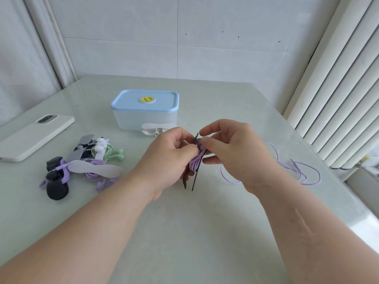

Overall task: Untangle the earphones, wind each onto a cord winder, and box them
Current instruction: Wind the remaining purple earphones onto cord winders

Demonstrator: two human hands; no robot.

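Holding a black cord winder point(185, 180) above the middle of the table point(184, 232), my left hand point(168, 158) has its fingers curled round it, with the purple earphone cord point(194, 161) wrapped in a bundle about its waist; my right hand point(229, 148) pinches that cord at the winder's far end between thumb and forefinger; the loose tail point(295, 165) lies in loops on the table to the right; at left sits a heap of wound earphones point(96, 169), purple and green, on white, grey and black winders; farther off stands the box point(144, 117), its blue lid point(144, 100) on, a white winder point(153, 128) just in front of it; a white phone point(34, 136) lies far left.
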